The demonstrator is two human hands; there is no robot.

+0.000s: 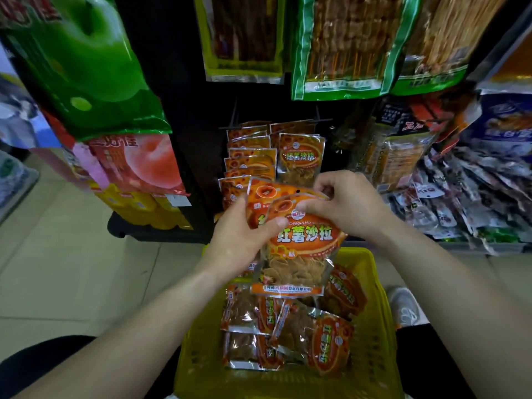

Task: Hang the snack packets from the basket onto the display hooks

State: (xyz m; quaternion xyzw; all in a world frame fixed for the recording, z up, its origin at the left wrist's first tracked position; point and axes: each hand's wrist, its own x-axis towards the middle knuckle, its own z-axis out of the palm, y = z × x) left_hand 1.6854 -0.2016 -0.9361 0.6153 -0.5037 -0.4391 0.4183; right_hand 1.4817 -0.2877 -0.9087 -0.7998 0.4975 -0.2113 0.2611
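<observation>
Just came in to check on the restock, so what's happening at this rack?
A person is restocking. Their left hand grips a small stack of orange snack packets, while the fingers of the right hand pinch the top edge of the front one. More loose packets lie in the yellow basket below. Matching hung packets fill two rows ahead; the held ones are not on a hook yet.
</observation>
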